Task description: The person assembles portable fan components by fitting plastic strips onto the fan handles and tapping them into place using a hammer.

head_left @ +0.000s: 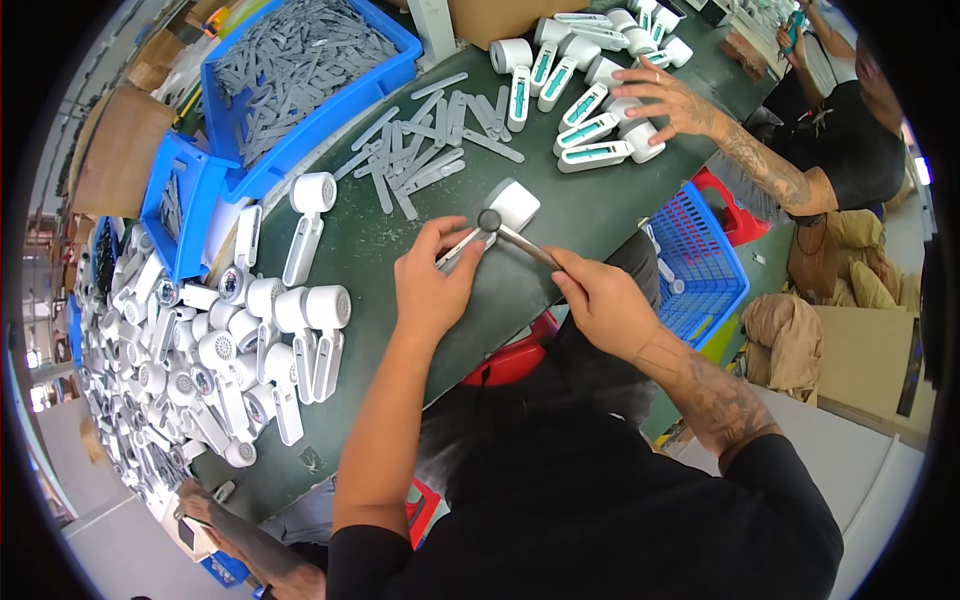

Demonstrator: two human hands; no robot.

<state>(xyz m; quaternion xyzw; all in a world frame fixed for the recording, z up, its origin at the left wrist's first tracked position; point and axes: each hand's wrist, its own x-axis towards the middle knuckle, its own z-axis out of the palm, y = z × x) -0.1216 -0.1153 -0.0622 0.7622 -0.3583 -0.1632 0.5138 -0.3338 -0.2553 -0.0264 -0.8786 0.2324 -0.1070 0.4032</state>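
Observation:
My left hand [436, 272] grips the handle of a white handheld device with a round head [516, 204], keeping it low over the green table. My right hand [606, 303] is closed round the shaft of a small hammer [526, 244]. The hammer's dark round head lies over the device, close to my left fingertips, and hides part of the handle. Whether it touches the device I cannot tell. Just beyond my hands, loose grey plastic strips [432, 140] are spread on the tabletop.
White devices [225, 350] are heaped at the left. Grey strips fill a large blue bin [405, 62]; a smaller blue bin [178, 255] adjoins it. A co-worker's hand [668, 100] reaches over devices with green inlays [590, 130]. A blue basket [715, 262] stands right of the table [380, 305].

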